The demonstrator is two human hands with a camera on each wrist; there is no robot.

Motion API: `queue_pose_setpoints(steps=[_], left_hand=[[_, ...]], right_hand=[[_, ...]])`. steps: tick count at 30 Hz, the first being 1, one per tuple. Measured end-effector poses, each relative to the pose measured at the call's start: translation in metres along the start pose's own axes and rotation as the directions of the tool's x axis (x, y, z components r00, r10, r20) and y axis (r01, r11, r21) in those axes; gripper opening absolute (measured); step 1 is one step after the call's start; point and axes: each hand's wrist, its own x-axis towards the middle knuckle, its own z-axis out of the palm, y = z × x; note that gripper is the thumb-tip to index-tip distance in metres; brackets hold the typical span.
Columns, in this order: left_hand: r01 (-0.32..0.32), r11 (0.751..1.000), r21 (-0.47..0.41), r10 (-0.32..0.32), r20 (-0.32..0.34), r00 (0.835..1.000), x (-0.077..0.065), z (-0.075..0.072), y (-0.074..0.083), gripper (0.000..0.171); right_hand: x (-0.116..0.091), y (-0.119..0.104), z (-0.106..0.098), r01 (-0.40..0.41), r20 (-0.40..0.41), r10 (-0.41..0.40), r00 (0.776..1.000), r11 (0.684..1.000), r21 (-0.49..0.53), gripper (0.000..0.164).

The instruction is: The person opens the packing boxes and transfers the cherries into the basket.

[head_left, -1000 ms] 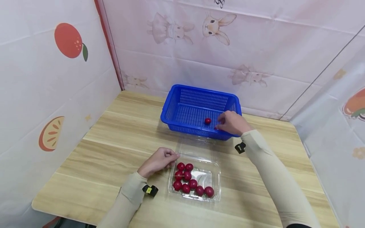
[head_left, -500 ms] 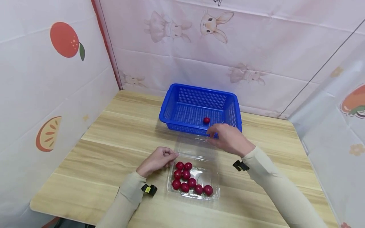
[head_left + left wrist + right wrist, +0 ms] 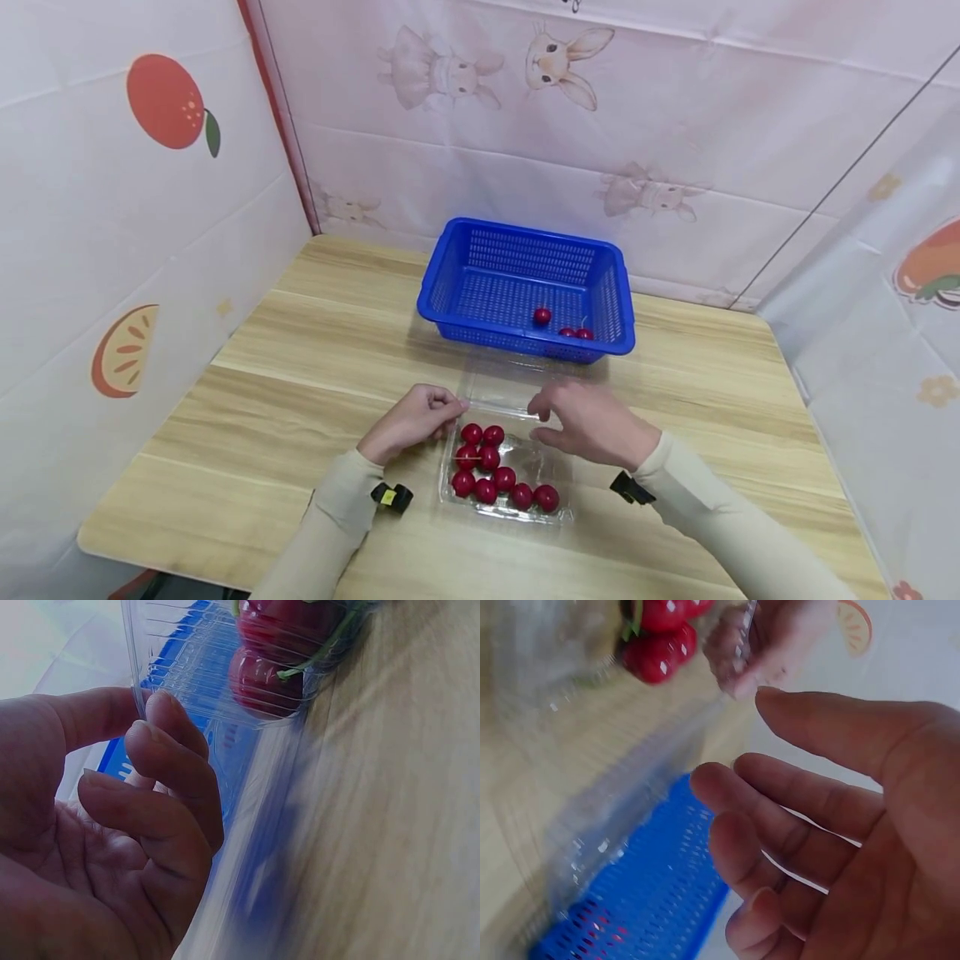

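Note:
A clear plastic clamshell box (image 3: 517, 517) lies unfolded on the table, its lid (image 3: 498, 385) toward the blue basket. Several red cherries (image 3: 504, 479) sit in it, mostly along its left and front sides. My left hand (image 3: 416, 423) pinches the box's rim near its back left corner; in the left wrist view, thumb and fingertip meet on the clear edge. Over the box's back right part is my right hand (image 3: 592, 423), fingers loosely bent and apart. In the right wrist view nothing shows between its fingers (image 3: 802, 795).
Behind the box stands a blue plastic basket (image 3: 525, 329) with slotted walls. Inside it are 3 cherries (image 3: 542, 316) near the front right, one showing a stem. Printed cloth walls (image 3: 480, 158) border the wooden table (image 3: 300, 400).
My right hand has come out of the basket and moved toward me, over the box. Two cherries it covered in the basket now show. My left hand keeps its place.

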Motion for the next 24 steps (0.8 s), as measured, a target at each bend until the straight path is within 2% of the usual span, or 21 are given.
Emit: queue_pose_setpoints(steps=[5,15,21,24], left_hand=[[0.004,1.000,-0.009,-0.004,0.003,1.000,-0.002,0.000,0.001,0.030],[0.005,1.000,-0.005,-0.005,-0.002,1.000,-0.002,0.001,0.000,0.032],[0.020,1.000,-0.007,-0.020,-0.015,1.000,-0.004,0.001,0.001,0.030],[0.019,1.000,-0.010,-0.019,-0.016,1.000,-0.004,0.000,0.003,0.030]], right_hand=[[-0.007,-0.003,0.011,0.021,0.055,-0.020,0.998,1.000,-0.007,0.024],[-0.015,-0.007,0.022,0.039,0.133,-0.035,0.990,0.999,-0.021,0.018],[-0.016,-0.010,0.026,-0.002,0.196,0.000,0.981,1.000,0.006,0.011],[-0.016,-0.011,0.027,-0.007,0.202,0.002,0.979,1.000,0.025,0.006]])
